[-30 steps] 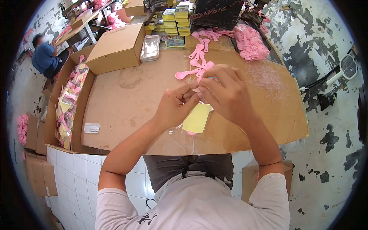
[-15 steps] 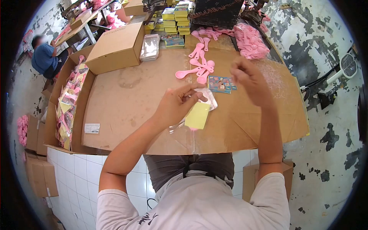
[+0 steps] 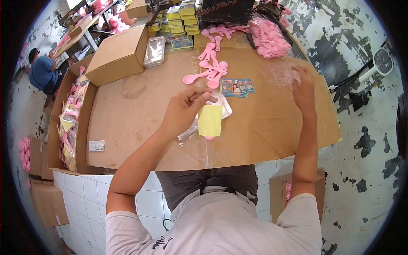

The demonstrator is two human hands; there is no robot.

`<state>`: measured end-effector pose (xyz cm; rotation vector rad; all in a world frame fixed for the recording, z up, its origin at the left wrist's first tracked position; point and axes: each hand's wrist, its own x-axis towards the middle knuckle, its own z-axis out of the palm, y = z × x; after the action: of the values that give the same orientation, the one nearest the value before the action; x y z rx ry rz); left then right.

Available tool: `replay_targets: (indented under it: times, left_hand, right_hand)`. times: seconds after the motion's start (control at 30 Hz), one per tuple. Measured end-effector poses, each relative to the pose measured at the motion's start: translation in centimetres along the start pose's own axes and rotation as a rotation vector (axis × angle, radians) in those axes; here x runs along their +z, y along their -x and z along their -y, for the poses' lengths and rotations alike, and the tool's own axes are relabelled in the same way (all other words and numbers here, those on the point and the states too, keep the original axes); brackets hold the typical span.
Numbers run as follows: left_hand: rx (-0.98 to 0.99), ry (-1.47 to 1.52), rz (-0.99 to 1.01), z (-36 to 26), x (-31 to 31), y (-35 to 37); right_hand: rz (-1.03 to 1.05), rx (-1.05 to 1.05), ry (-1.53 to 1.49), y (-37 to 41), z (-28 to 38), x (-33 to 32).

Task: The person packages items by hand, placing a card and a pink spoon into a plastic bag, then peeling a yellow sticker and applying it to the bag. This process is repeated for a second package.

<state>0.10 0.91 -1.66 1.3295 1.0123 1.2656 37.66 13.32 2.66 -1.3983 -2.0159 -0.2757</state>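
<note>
My left hand (image 3: pixel 183 109) pinches the top of a clear plastic bag with a yellow card (image 3: pixel 210 121) in front. A bit of a pink spoon (image 3: pixel 208 137) shows below the card. Under and beside it lie more clear bags (image 3: pixel 225 106) on the cardboard. At the right, my right hand (image 3: pixel 303 87) is at a tangle of thin clear strips (image 3: pixel 278 72), fingers curled together; what they hold, if anything, I cannot make out. Between the hands sit printed cards (image 3: pixel 236 87) and loose pink measuring spoons (image 3: pixel 210 70).
An open carton (image 3: pixel 88 123) of filled packets stands at the left, beside a closed cardboard box (image 3: pixel 117 55). Clear bags (image 3: pixel 154 52), card stacks (image 3: pixel 174 25) and a bag of pink spoons (image 3: pixel 268 38) line the back. A seated person (image 3: pixel 42 72) is at far left.
My right hand has moved right, away from the printed cards, to the clear strips. My left hand keeps its pinch on the bag. The whole view has shifted slightly.
</note>
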Motion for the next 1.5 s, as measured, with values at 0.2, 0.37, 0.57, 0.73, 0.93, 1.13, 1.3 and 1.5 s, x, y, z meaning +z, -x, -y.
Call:
replay_targets:
  times: [0.2, 0.37, 0.57, 0.73, 0.93, 1.13, 1.3, 1.5]
  left_hand:
    - [0.020, -0.037, -0.044, 0.8, -0.2, -0.4]
    - [-0.013, 0.000, -0.038, 0.7, -0.4, -0.3]
    - [-0.017, 0.039, 0.002, 0.4, -0.7, -0.4]
    - [-0.070, -0.030, -0.035, 0.7, -0.5, -0.3]
    - [0.084, 0.023, -0.053, 1.2, -0.2, -0.3]
    - [0.082, -0.039, 0.018, 1.9, -0.9, -0.3]
    - [0.081, -0.057, 0.034, 2.2, -1.0, -0.3]
    - [-0.034, 0.009, 0.012, 1.8, -0.7, -0.4]
  right_hand:
    - [0.555, -0.131, -0.863, 1.5, 11.3, 2.5]
    - [0.816, 0.011, -1.320, 2.2, 15.6, 5.8]
    - [0.798, 0.084, -1.386, 1.4, 14.8, 6.3]
    - [0.716, 0.119, -1.404, 2.0, 14.4, 6.7]
    - [0.682, 0.123, -1.472, 2.3, 13.6, 7.5]
    - [0.676, 0.036, -1.469, 2.3, 12.9, 7.4]
    - [0.710, -0.038, -1.295, 2.0, 12.0, 7.5]
    - [0.749, 0.049, -1.366, 2.4, 12.5, 7.5]
